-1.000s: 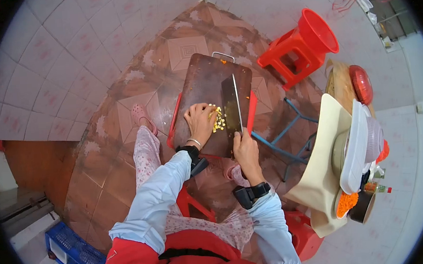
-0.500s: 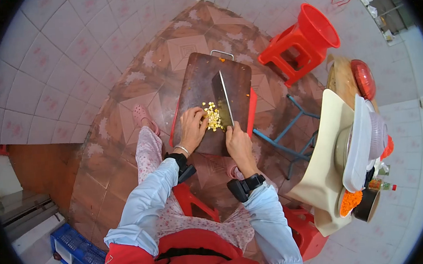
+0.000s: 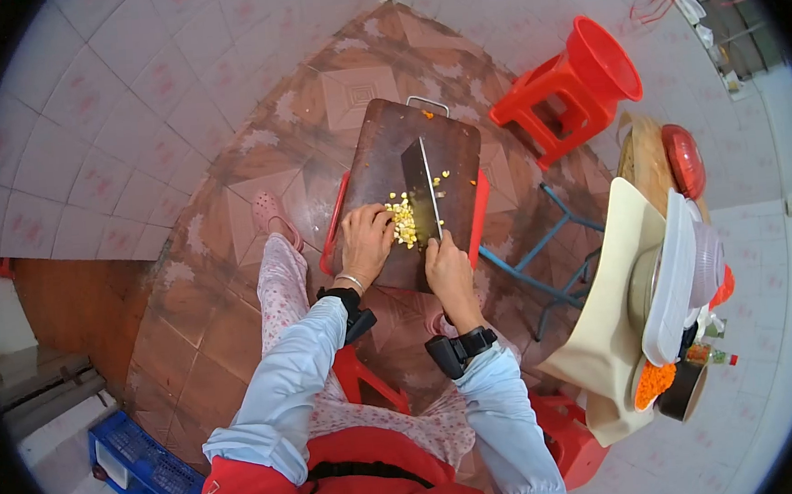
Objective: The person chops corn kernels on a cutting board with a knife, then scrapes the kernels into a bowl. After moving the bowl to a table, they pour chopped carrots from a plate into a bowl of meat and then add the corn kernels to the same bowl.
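My right hand is wrapped round the handle of a cleaver, its broad blade pointing away from me over a dark wooden cutting board. Small chopped yellow pieces, whose kind I cannot make out, lie in a heap left of the blade. My left hand has its fingers curled and pressed together at the left edge of this heap, tips partly hidden. A few loose yellow bits lie to the right of the blade. The board rests on a red support.
A red stool with a red basin stands far right. Nearer, a cream-coloured surface carries a white tray, a bowl of orange bits and a pot. A blue crate stands lower left.
Several yellow bits now lie right of the blade, where fewer showed before. The board and surroundings appear shifted slightly right and down in view. Both hands keep nearly the same pose.
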{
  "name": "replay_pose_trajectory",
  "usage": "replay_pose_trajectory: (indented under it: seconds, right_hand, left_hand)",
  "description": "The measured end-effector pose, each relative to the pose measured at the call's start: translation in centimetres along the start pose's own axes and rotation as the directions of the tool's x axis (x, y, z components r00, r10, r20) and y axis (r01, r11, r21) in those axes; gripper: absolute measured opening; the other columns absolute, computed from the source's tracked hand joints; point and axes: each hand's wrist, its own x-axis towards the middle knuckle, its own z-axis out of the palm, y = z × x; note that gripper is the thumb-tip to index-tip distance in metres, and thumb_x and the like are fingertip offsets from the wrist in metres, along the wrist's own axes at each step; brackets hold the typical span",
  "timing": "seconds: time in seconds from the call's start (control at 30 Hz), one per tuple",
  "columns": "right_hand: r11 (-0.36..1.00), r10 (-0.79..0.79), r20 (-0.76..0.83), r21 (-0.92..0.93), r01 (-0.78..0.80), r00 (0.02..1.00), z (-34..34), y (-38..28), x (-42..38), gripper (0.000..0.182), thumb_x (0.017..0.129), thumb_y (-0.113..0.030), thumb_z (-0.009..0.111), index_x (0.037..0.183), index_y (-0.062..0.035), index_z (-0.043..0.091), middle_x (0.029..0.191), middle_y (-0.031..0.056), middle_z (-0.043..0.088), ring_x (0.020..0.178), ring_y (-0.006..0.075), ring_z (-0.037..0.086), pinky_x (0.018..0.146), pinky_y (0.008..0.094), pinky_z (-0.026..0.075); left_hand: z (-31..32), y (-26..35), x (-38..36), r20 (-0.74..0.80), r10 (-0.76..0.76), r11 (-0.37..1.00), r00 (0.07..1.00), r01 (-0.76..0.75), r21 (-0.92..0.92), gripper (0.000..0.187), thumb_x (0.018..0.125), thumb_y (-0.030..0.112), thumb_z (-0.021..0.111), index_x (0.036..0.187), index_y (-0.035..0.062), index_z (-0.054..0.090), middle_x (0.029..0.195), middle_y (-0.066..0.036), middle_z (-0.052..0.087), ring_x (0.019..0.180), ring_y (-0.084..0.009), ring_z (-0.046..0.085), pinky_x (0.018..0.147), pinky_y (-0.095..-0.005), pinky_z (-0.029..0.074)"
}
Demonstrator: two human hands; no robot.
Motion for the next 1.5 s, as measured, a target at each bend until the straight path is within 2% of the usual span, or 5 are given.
replay_pose_trajectory:
  seconds: [0.2,0.67,0.93,1.07,1.5]
  right_hand:
    - [1.0,0.022,0.011,-0.018,-0.022,1.0,-2.6,-1.3,-0.9,0.025,0.096,-0.024,0.045,0.097,-0.0006,0.052,0.071,0.0312,0.061,0.069,0.0493,0.061,0.063,0.0582,0.047]
    - [0.998,-0.029,0.013,-0.063,0.03,0.999,-0.9,-0.4,-0.7,0.022,0.095,-0.023,0.047,0.098,-0.0019,0.053,0.071,0.0293,0.062,0.069,0.0479,0.062,0.061,0.0572,0.048]
    - [0.999,0.014,0.022,-0.05,-0.013,1.0,-2.2,-1.0,-2.2,0.024,0.096,-0.024,0.045,0.098,-0.0015,0.053,0.071,0.0292,0.062,0.069,0.0481,0.062,0.061,0.0576,0.048]
    - [1.0,-0.001,0.011,-0.02,0.001,1.0,-0.6,0.5,-1.7,0.025,0.096,-0.025,0.046,0.101,-0.0018,0.053,0.072,0.0292,0.063,0.069,0.049,0.061,0.062,0.0581,0.048]
    - [1.0,0.029,0.011,-0.002,-0.029,1.0,0.0,-1.2,-1.2,0.024,0.095,-0.023,0.046,0.099,0.0006,0.051,0.074,0.0309,0.063,0.072,0.0492,0.062,0.064,0.0579,0.049]
  left_hand:
    - [0.1,-0.2,-0.1,-0.008,-0.015,1.0,1.0,0.015,-0.024,0.02,0.082,0.017,0.064,0.1,0.0085,0.061,0.108,-0.006,0.056,0.11,-0.0241,0.049,0.097,-0.0415,0.032]
    - [-0.2,0.0,0.1,0.014,-0.006,0.999,1.0,0.006,-0.042,0.023,0.082,0.02,0.066,0.101,0.0076,0.061,0.109,-0.007,0.056,0.111,-0.0244,0.049,0.098,-0.0426,0.032]
    - [-0.8,0.7,0.0,0.045,0.009,0.997,0.999,-0.005,-0.082,0.036,0.078,0.03,0.071,0.105,0.0095,0.061,0.112,-0.006,0.055,0.113,-0.0237,0.048,0.1,-0.0438,0.028]
    - [-0.7,0.4,0.0,0.115,-0.001,0.997,0.993,0.009,-0.073,0.034,0.076,0.032,0.072,0.102,0.0119,0.062,0.111,-0.004,0.055,0.113,-0.0228,0.048,0.101,-0.0445,0.027]
    - [-0.5,0.2,-0.2,0.078,0.045,0.998,0.996,-0.041,-0.053,0.027,0.08,0.029,0.07,0.099,0.0111,0.064,0.106,-0.004,0.058,0.109,-0.0229,0.05,0.098,-0.0421,0.029]
